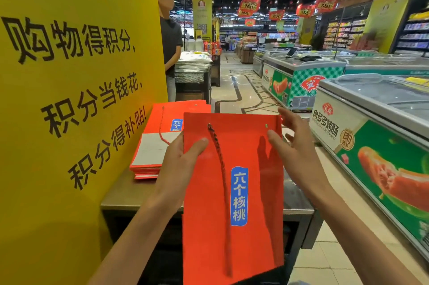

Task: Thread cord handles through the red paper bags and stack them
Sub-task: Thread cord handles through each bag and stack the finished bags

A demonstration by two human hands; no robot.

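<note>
Red bag [232, 192] flat, cord [220, 168] dangling; left hand [178, 161] pinching edge, right hand [294, 145] fingers apart.

You have two hands, the left hand [183, 157] and right hand [294, 145], one flat red paper bag [250, 157] carrying one braided cord [221, 168], and one stack of red bags [151, 145] on the desk [120, 196].

Left arm: extended forward from the lower left, forearm bare.
Left hand [180, 159]: thumb laid flat in front, fingers hidden behind.
Right hand [294, 143]: raised, fingers [286, 115] spread and loosely bent, nothing gripped.
</note>
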